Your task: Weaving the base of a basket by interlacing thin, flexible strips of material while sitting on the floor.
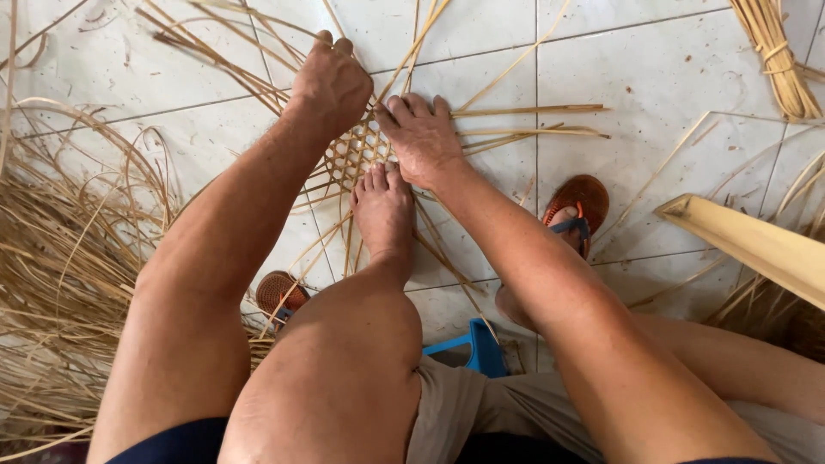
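Observation:
A small flat mat of woven bamboo strips (354, 155) lies on the white tiled floor, with long loose strip ends (524, 110) fanning out from it. My left hand (331, 82) is closed around strips at the mat's upper left edge. Pressed flat on the mat's right side is my right hand (421, 137), fingers together. My bare left foot (383, 210) pins the mat's near edge to the floor.
A big pile of loose bamboo strips (60, 275) lies at the left. A tied bundle (778, 56) sits top right, and a split bamboo piece (756, 245) lies at the right. My other foot wears a brown sandal (574, 206); another sandal (277, 294) and a blue stool (477, 348) are near.

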